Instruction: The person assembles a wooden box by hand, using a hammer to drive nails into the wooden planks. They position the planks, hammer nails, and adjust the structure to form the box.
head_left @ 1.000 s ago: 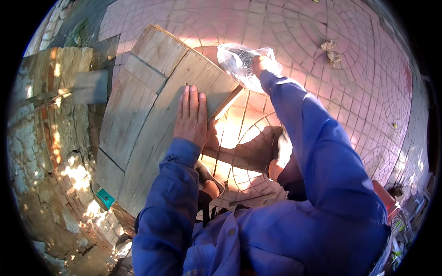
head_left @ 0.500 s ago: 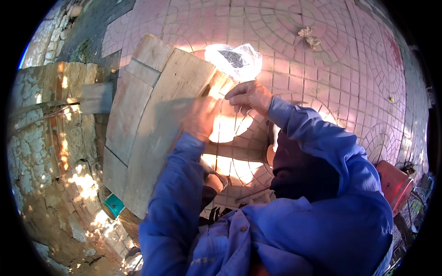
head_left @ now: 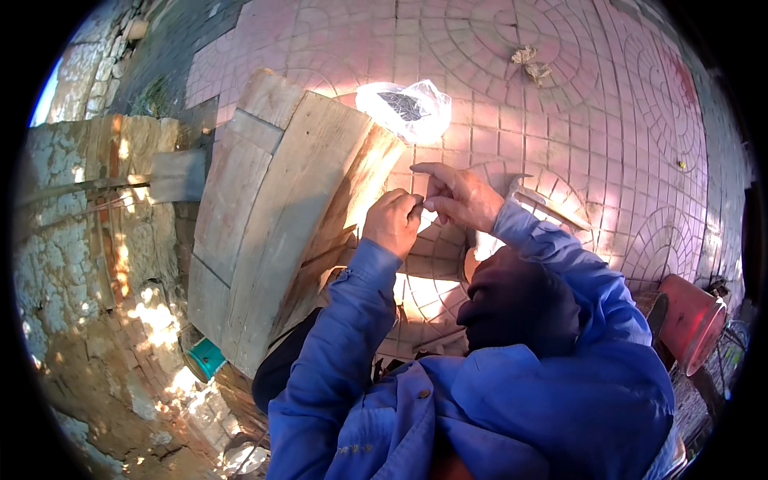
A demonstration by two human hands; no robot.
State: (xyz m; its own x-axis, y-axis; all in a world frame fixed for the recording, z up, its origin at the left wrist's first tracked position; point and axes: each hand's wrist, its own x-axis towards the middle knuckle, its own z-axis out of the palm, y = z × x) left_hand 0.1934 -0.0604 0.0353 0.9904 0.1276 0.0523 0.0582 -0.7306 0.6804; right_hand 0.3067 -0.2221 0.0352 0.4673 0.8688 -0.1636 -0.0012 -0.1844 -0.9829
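Note:
My left hand (head_left: 392, 223) is closed, fingers curled and tips pressed together. Anything small in its grip is hidden. Facing it, my right hand (head_left: 468, 198) has its forefinger stretched out and the thumb apart below, almost touching the left fingertips; nothing shows clearly in it. Just left of both hands stands a wooden piece made of joined planks (head_left: 300, 168), tilted, with its side sunlit. Beyond its far corner, a clear plastic bag (head_left: 436, 108) lies open on the paving, holding many thin dark nails (head_left: 404, 105).
A hammer-like tool with a pale handle (head_left: 552, 208) lies right of my right hand. Dry leaves (head_left: 530, 66) rest on the pink paving (head_left: 472, 48). A red bucket (head_left: 690, 320) is at right, a green container (head_left: 206, 358) at lower left, beside a rough wall (head_left: 64, 248).
My left hand has left the planks and moved right, up to my right hand. The right hand has shifted toward me and right, its forefinger now extended. The hammer-like tool has come into sight.

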